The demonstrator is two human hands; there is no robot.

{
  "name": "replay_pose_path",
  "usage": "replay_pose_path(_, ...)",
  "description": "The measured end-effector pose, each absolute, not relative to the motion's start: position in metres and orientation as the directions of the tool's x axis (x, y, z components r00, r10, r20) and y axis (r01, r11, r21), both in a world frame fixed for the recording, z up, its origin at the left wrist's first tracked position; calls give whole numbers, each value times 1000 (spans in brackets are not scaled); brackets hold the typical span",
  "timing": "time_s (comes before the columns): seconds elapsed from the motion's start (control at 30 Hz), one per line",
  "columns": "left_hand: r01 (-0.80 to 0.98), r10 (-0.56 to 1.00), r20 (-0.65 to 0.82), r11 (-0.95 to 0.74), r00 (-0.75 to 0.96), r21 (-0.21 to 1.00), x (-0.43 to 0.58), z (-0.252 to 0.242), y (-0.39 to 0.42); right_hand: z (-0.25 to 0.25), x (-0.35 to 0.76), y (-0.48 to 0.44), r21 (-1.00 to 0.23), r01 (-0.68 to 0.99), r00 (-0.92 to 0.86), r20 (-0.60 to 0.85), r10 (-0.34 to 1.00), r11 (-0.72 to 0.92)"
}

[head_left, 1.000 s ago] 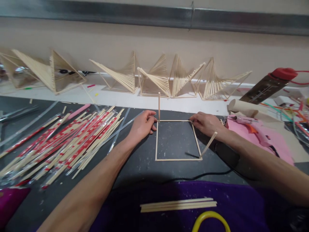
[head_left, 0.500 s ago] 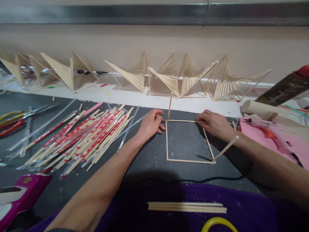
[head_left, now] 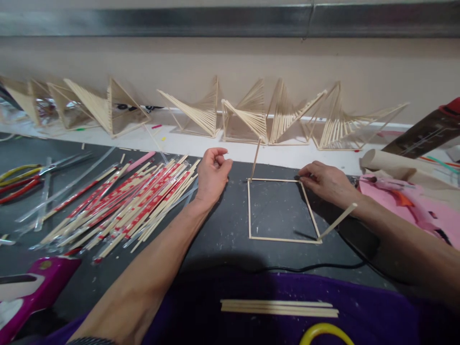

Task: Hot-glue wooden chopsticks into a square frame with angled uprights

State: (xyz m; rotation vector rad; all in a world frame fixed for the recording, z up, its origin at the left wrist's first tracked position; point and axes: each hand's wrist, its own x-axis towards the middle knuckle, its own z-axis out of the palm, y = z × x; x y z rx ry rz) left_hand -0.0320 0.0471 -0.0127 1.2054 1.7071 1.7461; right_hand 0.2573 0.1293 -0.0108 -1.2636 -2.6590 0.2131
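A square frame of thin wooden sticks (head_left: pixel 283 239) lies flat on the dark work surface. One stick (head_left: pixel 255 158) stands up from its far left corner, and another slanted stick (head_left: pixel 338 222) rises from the near right corner. My right hand (head_left: pixel 325 182) has its fingers closed at the far right corner of the frame; its fingertips are partly hidden. Left of the frame, my left hand (head_left: pixel 212 177) is raised a little, apart from the sticks, with thumb and forefinger separated and the other fingers curled. Nothing I can make out is in it.
Paper-wrapped chopsticks (head_left: pixel 136 201) lie in a heap at left, beside pliers (head_left: pixel 39 172). Several finished stick models (head_left: pixel 247 117) line the wall. A pink glue gun (head_left: pixel 402 196) rests at right. Loose sticks (head_left: pixel 278 309) and a yellow ring-shaped handle (head_left: pixel 325 328) lie on purple cloth.
My left hand has drawn away from the far left corner, moving left and slightly up, and its fingers have parted. My right hand has shifted slightly right, exposing more of the far right corner.
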Motion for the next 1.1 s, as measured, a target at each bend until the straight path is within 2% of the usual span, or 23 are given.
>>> replay_pose_path(0.13,169,797,279,-223,-536,960,-31,-5,47,1,267,130,-264,766,-558,179,810,586)
replay_pose_path(0.27,103,851,195,-166,-487,981,-27,4,43,24,282,126,-349,770,-454,290,843,535)
replay_pose_path(0.4,41,888,119,-112,-443,993,-25,10,39,58,298,110,-371,797,-346,367,864,476)
replay_pose_path(0.6,-75,934,27,-58,-357,995,-26,15,36,114,293,42,-445,779,-170,529,832,442)
replay_pose_path(0.67,-96,952,-34,5,-303,995,-26,17,35,128,282,13,-429,791,-120,590,798,436)
replay_pose_path(0.77,-173,966,-113,74,-231,982,-24,22,33,134,266,-21,-371,727,-297,589,751,578)
replay_pose_path(0.87,-203,974,-93,50,-206,978,-22,26,31,116,250,-42,-328,570,-542,540,644,754)
replay_pose_path(0.97,-165,972,-33,-6,-234,986,-21,30,29,85,233,-59,-366,378,-764,394,510,850)
replay_pose_path(1.1,-133,968,-10,-24,-249,991,-19,33,28,53,215,-86,-285,298,-899,236,368,911)
